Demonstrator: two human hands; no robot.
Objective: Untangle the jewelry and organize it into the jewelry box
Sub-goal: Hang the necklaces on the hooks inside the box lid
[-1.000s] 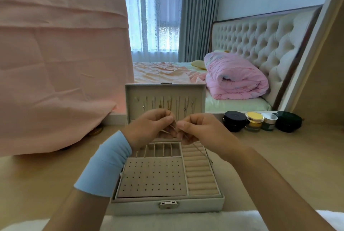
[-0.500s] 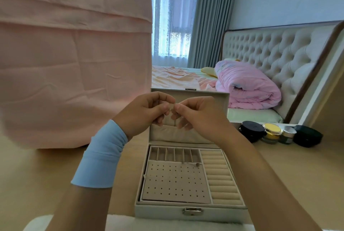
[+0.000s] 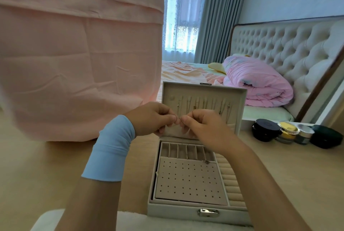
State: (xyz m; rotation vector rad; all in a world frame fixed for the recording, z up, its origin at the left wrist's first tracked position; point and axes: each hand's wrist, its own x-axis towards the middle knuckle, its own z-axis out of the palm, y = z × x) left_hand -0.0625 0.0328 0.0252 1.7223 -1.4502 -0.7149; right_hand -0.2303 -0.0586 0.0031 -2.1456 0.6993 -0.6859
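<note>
Latch [image 3: 208,212] sits nearest, at 6 o'clock on the front wall of the open jewelry box [image 3: 167,212]. Behind it lies the perforated earring pad [image 3: 188,182], with ring rolls [image 3: 230,184] at its 3 o'clock and a row of small compartments [image 3: 186,151] at its 12 o'clock. A tiny charm [image 3: 206,162] rests at the pad's far right corner; whether it is tied to anything in the fingers cannot be told.

Above the compartments the left hand [image 3: 150,119], with a blue wristband [image 3: 111,148], and the right hand [image 3: 202,126] meet tip to tip, each with thumb and forefinger pressed together. What they pinch is too fine to see, probably a thin chain, so its long axis is unknown.

Just behind the hands stands the upright lid [image 3: 240,111], where hung necklaces [image 3: 204,104] run 12 to 6. The hook row lies at 12 o'clock from the pinch, close above it. A knob [image 3: 172,98] at 11 o'clock looks bare, and the left hand is nearer to it. Farther off at 3 o'clock stand cosmetic jars [image 3: 286,132].
</note>
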